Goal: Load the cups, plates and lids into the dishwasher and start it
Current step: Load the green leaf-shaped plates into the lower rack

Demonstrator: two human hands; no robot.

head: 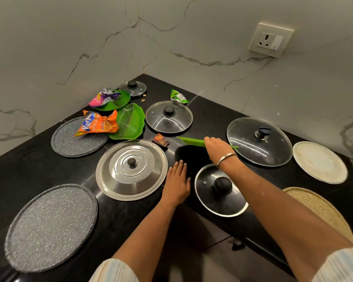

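Gripping green plate (192, 141) w/ rt hand (216, 146) (tilted, off counter).

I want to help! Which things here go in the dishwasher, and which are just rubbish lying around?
Dishwasher: steel lid, glass lids, grey plates, white plate, leaf plates, including the one the right hand holds.

Lying about: orange snack bag, pink wrapper, green wrapper, woven mat.
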